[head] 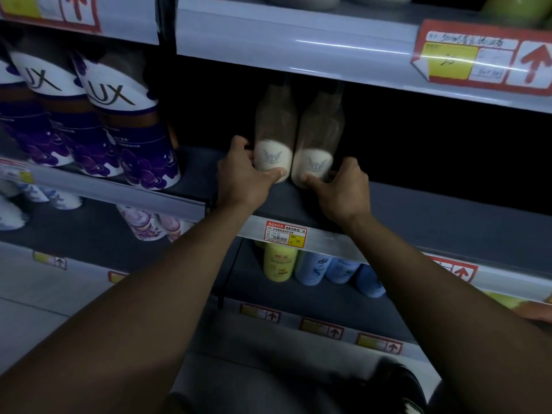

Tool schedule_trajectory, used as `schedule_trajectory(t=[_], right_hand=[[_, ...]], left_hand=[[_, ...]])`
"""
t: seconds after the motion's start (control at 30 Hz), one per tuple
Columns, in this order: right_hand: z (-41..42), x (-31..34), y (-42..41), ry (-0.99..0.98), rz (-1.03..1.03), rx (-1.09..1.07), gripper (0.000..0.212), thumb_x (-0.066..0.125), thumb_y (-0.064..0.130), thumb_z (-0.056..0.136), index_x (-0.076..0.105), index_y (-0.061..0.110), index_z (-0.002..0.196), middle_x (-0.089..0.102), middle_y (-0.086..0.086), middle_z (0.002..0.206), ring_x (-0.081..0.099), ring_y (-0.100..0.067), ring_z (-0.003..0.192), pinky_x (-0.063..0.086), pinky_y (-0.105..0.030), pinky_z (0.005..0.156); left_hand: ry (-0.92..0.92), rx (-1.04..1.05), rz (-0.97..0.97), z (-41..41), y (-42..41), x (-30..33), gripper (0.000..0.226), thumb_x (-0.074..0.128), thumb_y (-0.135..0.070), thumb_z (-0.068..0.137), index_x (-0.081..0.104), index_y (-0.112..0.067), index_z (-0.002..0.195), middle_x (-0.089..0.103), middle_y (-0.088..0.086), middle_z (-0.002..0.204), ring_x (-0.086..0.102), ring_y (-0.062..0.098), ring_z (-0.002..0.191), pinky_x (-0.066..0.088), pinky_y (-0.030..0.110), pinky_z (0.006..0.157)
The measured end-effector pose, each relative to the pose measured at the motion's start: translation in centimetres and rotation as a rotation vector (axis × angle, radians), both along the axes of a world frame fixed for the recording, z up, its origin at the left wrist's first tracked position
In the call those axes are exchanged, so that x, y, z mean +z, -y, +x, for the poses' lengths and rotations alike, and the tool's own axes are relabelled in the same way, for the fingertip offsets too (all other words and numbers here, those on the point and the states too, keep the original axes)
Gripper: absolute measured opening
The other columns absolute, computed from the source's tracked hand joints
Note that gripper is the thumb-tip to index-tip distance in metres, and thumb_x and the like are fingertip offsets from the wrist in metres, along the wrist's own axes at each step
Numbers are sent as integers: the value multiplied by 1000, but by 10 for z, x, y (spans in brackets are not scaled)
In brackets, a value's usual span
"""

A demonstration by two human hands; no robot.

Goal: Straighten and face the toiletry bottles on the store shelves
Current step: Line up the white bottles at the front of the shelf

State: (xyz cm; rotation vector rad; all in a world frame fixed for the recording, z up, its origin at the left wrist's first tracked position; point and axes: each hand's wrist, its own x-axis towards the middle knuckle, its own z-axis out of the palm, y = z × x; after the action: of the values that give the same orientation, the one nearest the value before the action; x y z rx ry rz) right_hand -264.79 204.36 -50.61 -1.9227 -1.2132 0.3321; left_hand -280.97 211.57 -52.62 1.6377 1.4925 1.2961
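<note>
While my left hand [242, 174] and right hand [343, 186] each curl fingers round a cream bottle base [273, 161], I note tall bottles; uneven pulls could tip them off the shelf [418, 210].

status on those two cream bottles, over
Left grip on left cream bottle, right grip on right cream bottle. Both upright, touching, logos forward. Shelf clear to their right.
</note>
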Motion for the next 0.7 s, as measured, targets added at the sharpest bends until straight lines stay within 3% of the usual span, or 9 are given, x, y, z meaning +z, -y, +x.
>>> schedule_trajectory(t=[0.43,0.6,0.7], right_hand=[[1,-3,-1,-3,25,20,56,89,50,73,53,18,101,71,-9,110,70,-28,102,59,-51,88],[3,-4,-3,5,26,33,62,89,53,70,58,13,105,72,-10,110,70,-28,103,59,-51,88],[3,-1,1,25,23,62,59,89,45,76,59,8,110,70,-13,114,67,-29,105,57,-45,88]], left_hand=[[-57,-17,31,-6,7,3,66,98,-27,65,59,-15,117,76,5,115,73,18,103,63,43,88],[-79,-45,28,-5,11,6,60,95,-27,68,52,-23,109,75,3,111,74,21,102,63,45,87],[-98,-65,12,-7,11,6,57,94,-33,66,57,-21,108,75,1,111,74,20,101,63,44,85]])
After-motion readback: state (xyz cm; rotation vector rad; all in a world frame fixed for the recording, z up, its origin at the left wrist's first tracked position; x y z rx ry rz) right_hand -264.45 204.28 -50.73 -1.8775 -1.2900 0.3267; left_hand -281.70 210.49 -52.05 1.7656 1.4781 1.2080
